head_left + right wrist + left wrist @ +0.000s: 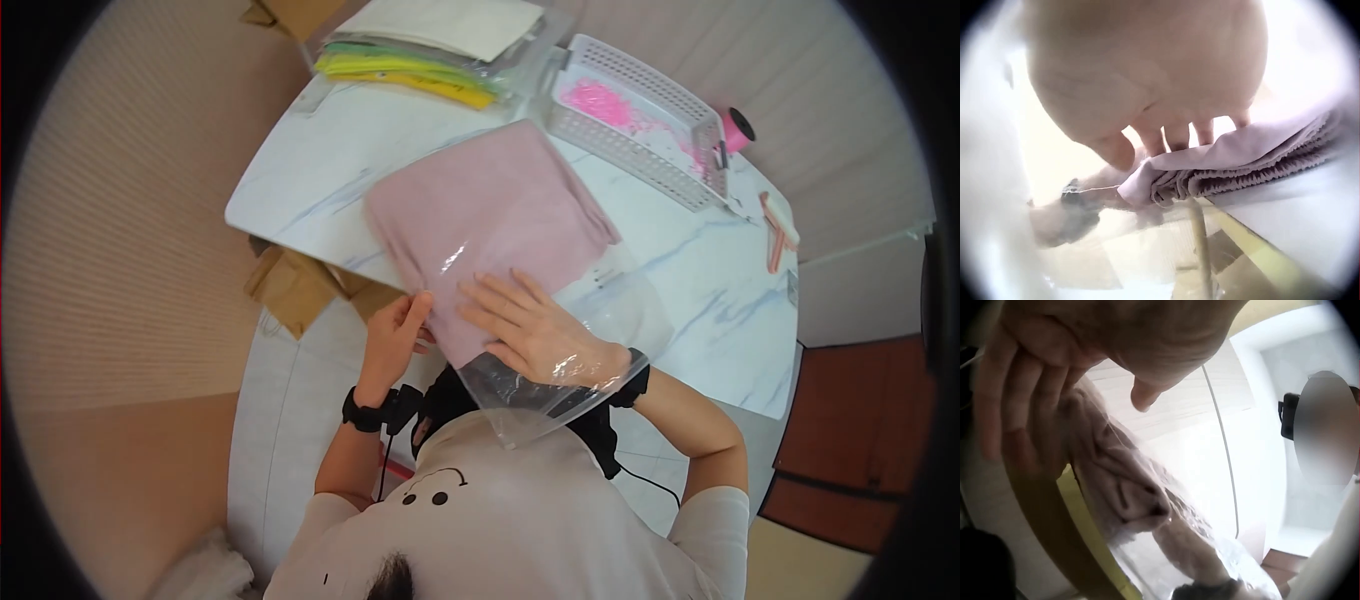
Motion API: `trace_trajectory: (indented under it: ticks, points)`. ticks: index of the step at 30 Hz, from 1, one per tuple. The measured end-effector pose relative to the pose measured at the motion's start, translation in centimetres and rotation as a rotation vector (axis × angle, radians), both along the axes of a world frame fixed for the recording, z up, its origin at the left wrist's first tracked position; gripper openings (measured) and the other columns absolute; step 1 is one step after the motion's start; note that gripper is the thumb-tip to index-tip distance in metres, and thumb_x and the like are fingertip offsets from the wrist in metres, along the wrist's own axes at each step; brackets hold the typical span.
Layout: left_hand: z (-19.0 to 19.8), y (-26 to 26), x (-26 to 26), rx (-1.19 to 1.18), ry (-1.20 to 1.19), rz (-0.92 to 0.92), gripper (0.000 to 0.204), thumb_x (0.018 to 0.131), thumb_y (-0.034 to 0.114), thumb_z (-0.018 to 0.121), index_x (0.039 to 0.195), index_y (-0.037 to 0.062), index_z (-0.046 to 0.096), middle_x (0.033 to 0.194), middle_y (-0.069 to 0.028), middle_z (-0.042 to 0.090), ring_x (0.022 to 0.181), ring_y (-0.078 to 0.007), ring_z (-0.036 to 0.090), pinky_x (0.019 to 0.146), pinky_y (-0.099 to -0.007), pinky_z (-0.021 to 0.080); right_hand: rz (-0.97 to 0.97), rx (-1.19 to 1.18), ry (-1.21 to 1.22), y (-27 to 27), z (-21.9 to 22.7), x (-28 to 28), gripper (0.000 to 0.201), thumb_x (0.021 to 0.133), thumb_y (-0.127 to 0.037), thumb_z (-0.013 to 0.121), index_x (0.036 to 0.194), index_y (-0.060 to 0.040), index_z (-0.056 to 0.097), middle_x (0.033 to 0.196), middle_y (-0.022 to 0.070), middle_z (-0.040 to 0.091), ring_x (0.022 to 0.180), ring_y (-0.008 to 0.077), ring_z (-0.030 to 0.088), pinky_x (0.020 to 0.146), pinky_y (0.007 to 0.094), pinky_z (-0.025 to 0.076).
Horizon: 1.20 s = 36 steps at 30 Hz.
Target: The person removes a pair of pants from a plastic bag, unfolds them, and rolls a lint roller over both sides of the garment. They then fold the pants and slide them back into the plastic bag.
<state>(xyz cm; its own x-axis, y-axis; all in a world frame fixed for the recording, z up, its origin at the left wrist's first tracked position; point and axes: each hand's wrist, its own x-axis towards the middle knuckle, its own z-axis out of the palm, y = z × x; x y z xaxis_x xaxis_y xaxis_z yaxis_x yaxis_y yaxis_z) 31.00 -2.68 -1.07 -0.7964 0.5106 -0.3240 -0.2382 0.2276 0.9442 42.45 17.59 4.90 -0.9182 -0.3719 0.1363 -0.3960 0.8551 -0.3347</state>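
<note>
A folded pink garment (490,200), soft and ribbed in layers at its edge in the right wrist view, lies at the table's near edge. Its near part is inside a clear plastic bag (510,405) that hangs over that edge toward the person. My right hand (535,330) rests flat on the bagged garment, fingers spread. At the left side, my left hand (395,335) holds the edge of the bag, thumb on top and fingers curled below. In the left wrist view the garment's folds (1122,481) run past the fingers.
A white perforated basket (640,165) with pink shreds stands at the back right, beside a pink spool (738,130). A stack of bagged folded cloth (420,60) lies at the back. A pink-and-white brush-like tool (778,230) sits at the right; brown paper bags (295,290) lie below the left edge.
</note>
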Motion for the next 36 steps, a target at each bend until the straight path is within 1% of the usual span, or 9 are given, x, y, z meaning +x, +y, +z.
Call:
trace_trajectory:
  ticks: [4, 10, 13, 16, 19, 26, 32, 35, 36]
  points:
    - [-2.0, 0.6, -0.9, 0.001, 0.015, 0.021, 0.042, 0.090, 0.037, 0.062, 0.073, -0.0017, 0.060, 0.063, -0.0010, 0.054, 0.055, -0.0079, 0.053, 0.051, -0.0231, 0.048, -0.408, 0.058, 0.129, 2.8, -0.5, 0.3, 0.056, 0.091, -0.026, 0.055, 0.134, 0.0057, 0.040, 0.144, 0.0258, 0.032, 0.134, 0.0392, 0.029, 0.109, 0.0510, 0.025]
    - [-2.2, 0.0, -1.2, 0.088, 0.065, 0.065, 0.037, 0.092, 0.030, 0.061, 0.070, 0.0008, 0.058, 0.062, 0.0009, 0.054, 0.054, -0.0063, 0.051, 0.048, -0.0227, 0.042, -0.779, -0.184, 0.056, 6.9, -4.2, 1.1, 0.061, 0.093, -0.032, 0.052, 0.132, 0.0117, 0.037, 0.141, 0.0297, 0.033, 0.129, 0.0448, 0.033, 0.109, 0.0455, 0.027]
    - [-2.0, -0.2, -1.1, 0.100, 0.116, 0.068, 0.036, 0.092, 0.029, 0.060, 0.069, 0.0012, 0.058, 0.061, 0.0013, 0.054, 0.054, -0.0054, 0.049, 0.048, -0.0227, 0.040, -0.755, -0.034, 0.080, 5.8, -3.8, 1.1, 0.060, 0.093, -0.032, 0.052, 0.132, 0.0117, 0.038, 0.142, 0.0291, 0.032, 0.131, 0.0428, 0.032, 0.109, 0.0456, 0.027]
    - [-2.1, -0.3, -1.2, 0.122, 0.141, 0.055, 0.037, 0.093, 0.029, 0.059, 0.068, 0.0010, 0.058, 0.061, 0.0018, 0.054, 0.053, -0.0051, 0.047, 0.048, -0.0227, 0.038, -0.582, 0.065, 0.122, 4.5, -1.5, 0.5, 0.060, 0.093, -0.032, 0.051, 0.131, 0.0121, 0.039, 0.143, 0.0296, 0.030, 0.133, 0.0417, 0.029, 0.110, 0.0453, 0.025]
    - [-2.3, -0.4, -1.1, 0.082, 0.189, 0.020, 0.039, 0.093, 0.029, 0.059, 0.067, 0.0005, 0.058, 0.059, 0.0021, 0.053, 0.052, -0.0053, 0.046, 0.048, -0.0231, 0.038, -0.521, 0.055, 0.145, 5.3, -2.1, -1.5, 0.062, 0.095, -0.036, 0.047, 0.133, 0.0122, 0.037, 0.144, 0.0301, 0.028, 0.136, 0.0413, 0.025, 0.112, 0.0447, 0.022]
    - [-2.9, -0.7, -1.1, 0.006, 0.236, 0.012, 0.040, 0.093, 0.029, 0.059, 0.066, -0.0011, 0.059, 0.057, 0.0004, 0.053, 0.052, -0.0062, 0.047, 0.050, -0.0232, 0.040, -0.783, -0.119, -0.055, 7.7, -5.1, -4.1, 0.073, 0.095, -0.045, 0.043, 0.138, 0.0122, 0.028, 0.146, 0.0312, 0.023, 0.139, 0.0405, 0.018, 0.115, 0.0418, 0.017]
    - [-2.4, -0.8, -0.7, 0.080, 0.031, 0.023, 0.042, 0.094, 0.037, 0.055, 0.085, -0.0032, 0.063, 0.072, -0.0032, 0.061, 0.062, -0.0096, 0.056, 0.056, -0.0244, 0.047, -0.658, -0.054, 0.020, 7.2, -4.4, -3.3, 0.076, 0.092, -0.046, 0.049, 0.141, 0.0080, 0.027, 0.148, 0.0300, 0.020, 0.139, 0.0423, 0.017, 0.114, 0.0472, 0.017]
    - [-1.2, -1.5, 0.2, 0.141, -0.242, -0.130, 0.045, 0.093, 0.040, 0.056, 0.097, -0.0044, 0.062, 0.085, -0.0045, 0.063, 0.071, -0.0128, 0.060, 0.061, -0.0261, 0.050, -0.584, 0.040, 0.050, 6.5, -3.9, -2.9, 0.075, 0.090, -0.047, 0.051, 0.143, 0.0011, 0.028, 0.149, 0.0285, 0.019, 0.140, 0.0428, 0.015, 0.112, 0.0520, 0.016]
    - [-3.7, -2.2, 0.1, 0.084, -0.247, -0.233, 0.047, 0.091, 0.040, 0.058, 0.105, -0.0052, 0.060, 0.091, -0.0062, 0.064, 0.077, -0.0146, 0.063, 0.064, -0.0275, 0.051, -0.595, 0.032, 0.036, 6.8, -4.4, -3.1, 0.075, 0.090, -0.048, 0.052, 0.143, -0.0012, 0.029, 0.149, 0.0280, 0.018, 0.140, 0.0429, 0.014, 0.112, 0.0531, 0.015]
